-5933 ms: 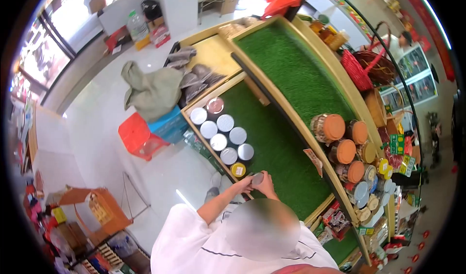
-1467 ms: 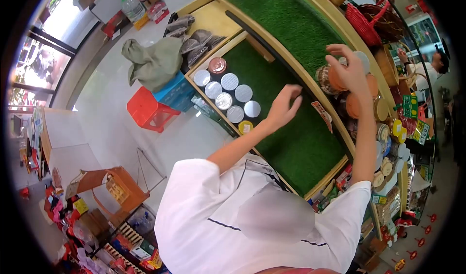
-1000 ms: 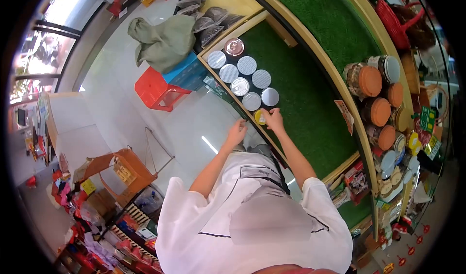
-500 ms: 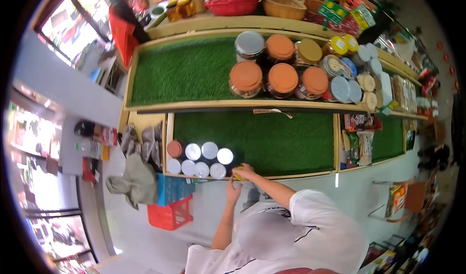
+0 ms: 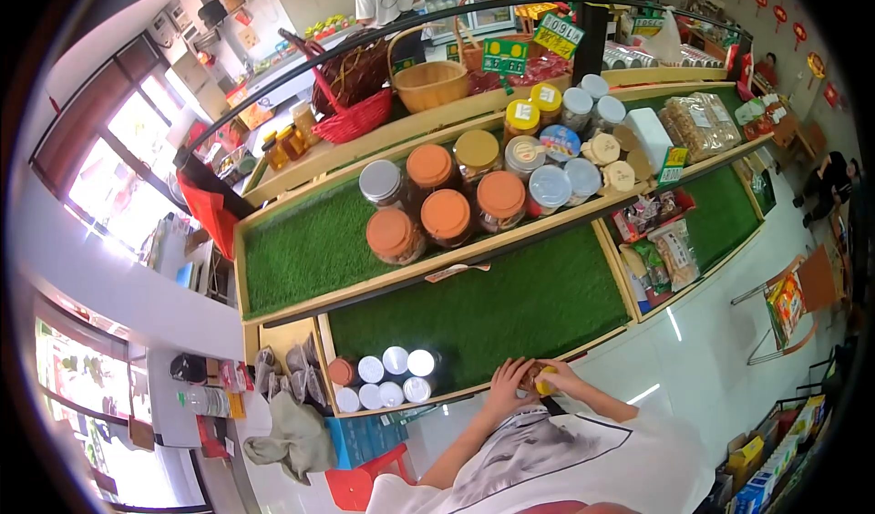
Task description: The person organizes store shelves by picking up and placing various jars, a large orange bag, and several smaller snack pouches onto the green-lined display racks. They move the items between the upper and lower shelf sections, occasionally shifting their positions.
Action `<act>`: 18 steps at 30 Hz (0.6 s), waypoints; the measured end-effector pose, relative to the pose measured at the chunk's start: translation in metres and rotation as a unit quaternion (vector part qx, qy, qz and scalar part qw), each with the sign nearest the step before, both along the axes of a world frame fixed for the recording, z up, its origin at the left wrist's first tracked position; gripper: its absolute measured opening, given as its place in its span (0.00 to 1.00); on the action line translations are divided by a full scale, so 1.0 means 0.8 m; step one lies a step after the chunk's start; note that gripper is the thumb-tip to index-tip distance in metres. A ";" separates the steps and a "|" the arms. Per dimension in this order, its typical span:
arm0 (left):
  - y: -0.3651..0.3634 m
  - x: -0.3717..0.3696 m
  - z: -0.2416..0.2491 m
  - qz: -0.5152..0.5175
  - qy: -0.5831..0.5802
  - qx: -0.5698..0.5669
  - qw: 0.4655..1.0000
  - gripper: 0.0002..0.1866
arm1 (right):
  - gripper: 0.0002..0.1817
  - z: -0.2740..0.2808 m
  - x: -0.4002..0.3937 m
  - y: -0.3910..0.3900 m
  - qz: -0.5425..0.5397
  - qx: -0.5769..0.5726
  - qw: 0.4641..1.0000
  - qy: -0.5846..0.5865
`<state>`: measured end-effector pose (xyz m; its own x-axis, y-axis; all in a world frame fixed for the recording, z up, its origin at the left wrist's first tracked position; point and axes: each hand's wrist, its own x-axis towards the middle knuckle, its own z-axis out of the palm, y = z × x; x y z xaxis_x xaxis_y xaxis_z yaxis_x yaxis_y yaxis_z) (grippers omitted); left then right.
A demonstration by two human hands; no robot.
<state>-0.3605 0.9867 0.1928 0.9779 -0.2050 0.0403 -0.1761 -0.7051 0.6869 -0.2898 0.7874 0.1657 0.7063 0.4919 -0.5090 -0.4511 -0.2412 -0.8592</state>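
a yellow-lidded jar [image 5: 546, 383] is being held at the front edge of the lower shelf [image 5: 492, 304], being gripped between the left hand [image 5: 508, 388] and the right hand [image 5: 569, 382], both being curled closely around it. silver-topped cans [image 5: 396, 360] are being carried at the left end of the lower shelf, and orange-lidded jars [image 5: 447, 215] are being seen above it.

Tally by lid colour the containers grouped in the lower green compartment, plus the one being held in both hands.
Silver lids: 7
Reddish-brown lid: 1
Yellow lid, held: 1
Total: 9
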 end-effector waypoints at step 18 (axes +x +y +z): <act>0.019 0.095 0.231 0.169 -0.307 -0.091 0.932 0.44 | 0.45 0.321 0.097 0.029 0.080 0.249 0.921 -0.288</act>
<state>-0.2848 1.0022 0.3773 0.7666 0.1749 0.6178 -0.3647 -0.6733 0.6432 -0.2124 0.8107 0.4228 0.6864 0.6850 0.2444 0.1211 0.2236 -0.9671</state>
